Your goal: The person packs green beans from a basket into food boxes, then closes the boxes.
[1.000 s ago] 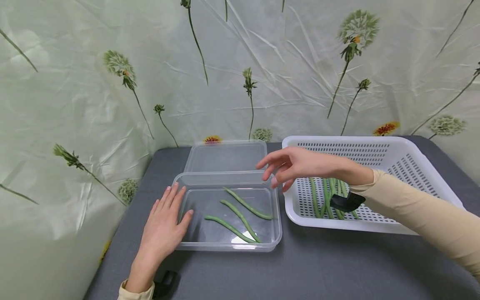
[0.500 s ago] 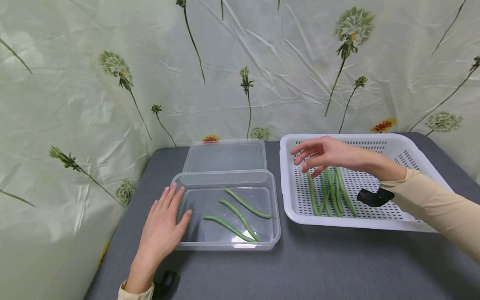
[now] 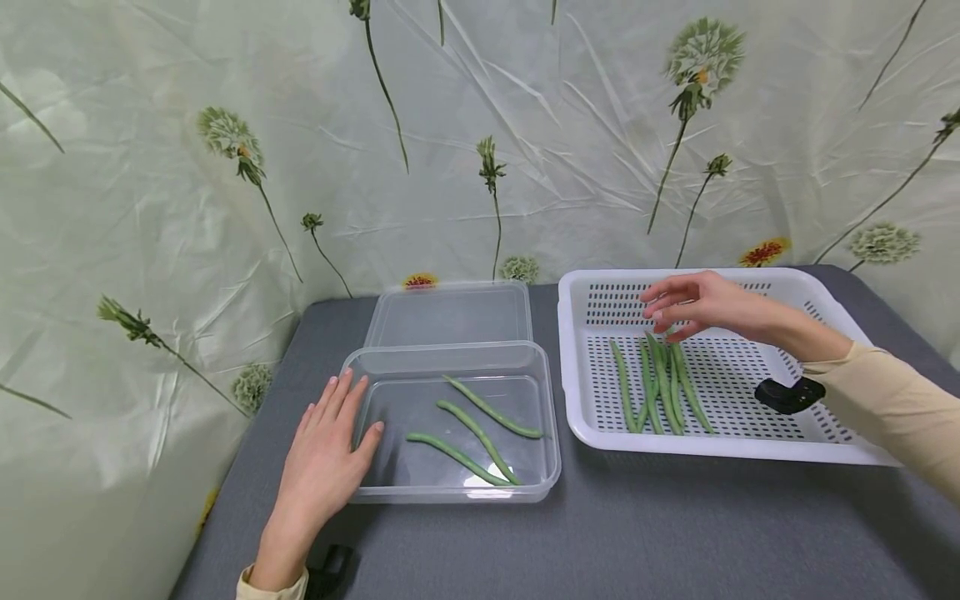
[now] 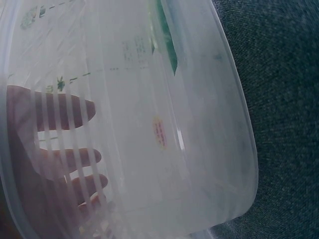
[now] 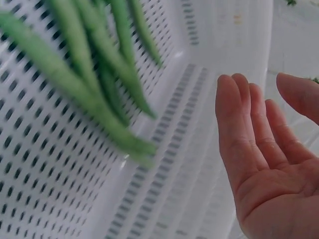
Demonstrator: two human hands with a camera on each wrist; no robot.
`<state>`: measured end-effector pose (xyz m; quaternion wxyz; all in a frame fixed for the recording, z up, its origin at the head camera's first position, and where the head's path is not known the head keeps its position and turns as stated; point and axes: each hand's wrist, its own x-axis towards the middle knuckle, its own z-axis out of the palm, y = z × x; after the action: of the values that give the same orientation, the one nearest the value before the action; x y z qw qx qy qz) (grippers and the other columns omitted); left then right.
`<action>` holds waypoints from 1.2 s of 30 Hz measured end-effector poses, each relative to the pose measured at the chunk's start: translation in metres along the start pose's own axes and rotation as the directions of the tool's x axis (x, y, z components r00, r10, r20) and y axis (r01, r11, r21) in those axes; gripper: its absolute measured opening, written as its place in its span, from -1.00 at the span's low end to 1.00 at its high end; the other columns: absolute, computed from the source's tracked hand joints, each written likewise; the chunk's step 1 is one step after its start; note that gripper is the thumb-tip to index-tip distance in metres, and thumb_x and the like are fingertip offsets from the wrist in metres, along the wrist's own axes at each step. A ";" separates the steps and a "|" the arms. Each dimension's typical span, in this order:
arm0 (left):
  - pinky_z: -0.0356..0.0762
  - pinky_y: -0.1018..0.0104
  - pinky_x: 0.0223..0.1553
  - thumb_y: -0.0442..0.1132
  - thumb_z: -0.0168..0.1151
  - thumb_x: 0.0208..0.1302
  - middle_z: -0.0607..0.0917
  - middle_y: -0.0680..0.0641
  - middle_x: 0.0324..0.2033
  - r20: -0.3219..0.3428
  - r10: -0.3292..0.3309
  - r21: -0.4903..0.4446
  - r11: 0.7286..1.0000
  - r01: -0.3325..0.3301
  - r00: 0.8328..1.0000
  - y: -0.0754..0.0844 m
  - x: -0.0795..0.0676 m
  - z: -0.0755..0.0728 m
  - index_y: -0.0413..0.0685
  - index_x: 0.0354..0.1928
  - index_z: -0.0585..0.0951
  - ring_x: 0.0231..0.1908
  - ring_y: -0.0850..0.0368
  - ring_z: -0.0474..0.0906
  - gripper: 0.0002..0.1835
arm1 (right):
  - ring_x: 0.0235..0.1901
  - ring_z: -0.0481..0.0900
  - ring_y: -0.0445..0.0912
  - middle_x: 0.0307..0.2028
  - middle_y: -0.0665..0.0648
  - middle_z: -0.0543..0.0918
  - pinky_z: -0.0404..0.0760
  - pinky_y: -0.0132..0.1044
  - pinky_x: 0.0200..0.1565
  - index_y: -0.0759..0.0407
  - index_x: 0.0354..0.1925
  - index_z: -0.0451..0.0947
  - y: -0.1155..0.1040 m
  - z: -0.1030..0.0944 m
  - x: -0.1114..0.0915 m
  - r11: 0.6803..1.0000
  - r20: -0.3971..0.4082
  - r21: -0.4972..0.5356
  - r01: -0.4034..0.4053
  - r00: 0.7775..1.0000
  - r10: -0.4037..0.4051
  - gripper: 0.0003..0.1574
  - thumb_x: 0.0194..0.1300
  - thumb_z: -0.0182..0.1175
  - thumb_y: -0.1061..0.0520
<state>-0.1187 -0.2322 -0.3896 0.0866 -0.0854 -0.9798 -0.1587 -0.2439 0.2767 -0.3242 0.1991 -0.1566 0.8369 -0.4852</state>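
Observation:
My left hand (image 3: 326, 458) rests with extended fingers along the left rim of a clear plastic container (image 3: 450, 493). In the left wrist view the fingers (image 4: 70, 112) show through the container's wall. Three green beans (image 3: 491, 408) lie spread on the container's floor. On the right, my right hand (image 3: 693, 307) hovers over a white perforated basket (image 3: 750, 448), fingers loosely bent, nothing between them. Below it several green beans (image 3: 663, 387) lie side by side at the basket's left. The right wrist view has the hand (image 5: 269, 154) apart from the beans (image 5: 79, 84).
A clear flat lid (image 3: 450, 315) lies behind the container. Both containers stand on a dark grey cloth-covered table (image 3: 570, 533). A flower-printed sheet (image 3: 420, 200) hangs right behind the table.
My right hand has moved right, from beside the clear container to above the basket, uncovering the green beans there. The left hand has stayed on the container's rim.

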 end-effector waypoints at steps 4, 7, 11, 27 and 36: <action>-0.08 -0.26 0.38 -0.06 0.14 0.42 0.10 -0.24 0.49 0.000 -0.002 0.000 1.000 0.002 1.000 0.000 0.000 0.000 -0.16 0.50 0.20 0.48 -0.18 -0.09 -0.29 | -0.08 0.65 0.11 0.05 0.39 0.59 0.68 0.03 -0.09 0.46 0.28 0.31 0.015 -0.010 0.000 0.999 0.030 -0.017 -0.048 0.998 0.048 -0.37 0.39 0.22 0.15; -0.09 -0.26 0.38 -0.06 0.14 0.42 0.09 -0.24 0.49 0.004 -0.005 -0.001 1.000 0.005 1.000 0.000 0.000 0.001 -0.15 0.50 0.19 0.49 -0.18 -0.10 -0.29 | -0.10 0.64 0.08 -0.01 0.36 0.63 0.69 0.00 -0.11 0.48 0.27 0.32 0.027 -0.016 -0.001 0.996 0.050 -0.028 -0.085 0.995 0.086 -0.38 0.39 0.22 0.17; -0.09 -0.26 0.38 -0.06 0.15 0.42 0.09 -0.24 0.50 0.004 -0.008 -0.001 1.000 0.008 1.000 0.000 -0.001 0.001 -0.15 0.50 0.20 0.49 -0.18 -0.10 -0.29 | -0.12 0.64 0.05 -0.04 0.35 0.64 0.69 0.00 -0.12 0.53 0.26 0.31 0.038 -0.020 -0.002 0.993 0.062 -0.023 -0.118 0.991 0.119 -0.39 0.39 0.21 0.20; -0.06 -0.28 0.37 -0.07 0.15 0.41 0.09 -0.23 0.49 -0.003 -0.006 0.000 1.000 0.006 1.000 0.000 0.000 0.001 -0.17 0.48 0.22 0.49 -0.17 -0.10 -0.30 | -0.16 0.62 0.00 -0.12 0.28 0.57 0.70 -0.04 -0.12 0.55 0.15 0.30 0.059 -0.009 -0.003 0.985 -0.007 -0.035 -0.170 0.985 0.170 -0.47 0.32 0.21 0.31; -0.04 -0.28 0.36 -0.06 0.15 0.41 0.08 -0.24 0.50 0.000 -0.012 -0.001 1.000 0.012 1.000 0.000 0.000 0.000 -0.17 0.48 0.24 0.49 -0.18 -0.10 -0.31 | -0.20 0.63 0.03 -0.15 0.29 0.54 0.71 -0.02 -0.17 0.47 0.08 0.18 0.059 -0.005 -0.002 0.976 0.023 0.069 -0.204 0.979 0.203 -0.45 0.28 0.25 0.33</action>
<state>-0.1189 -0.2317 -0.3897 0.0856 -0.0797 -0.9802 -0.1595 -0.2486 0.3097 -0.3736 0.2598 -0.0667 0.8292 -0.4904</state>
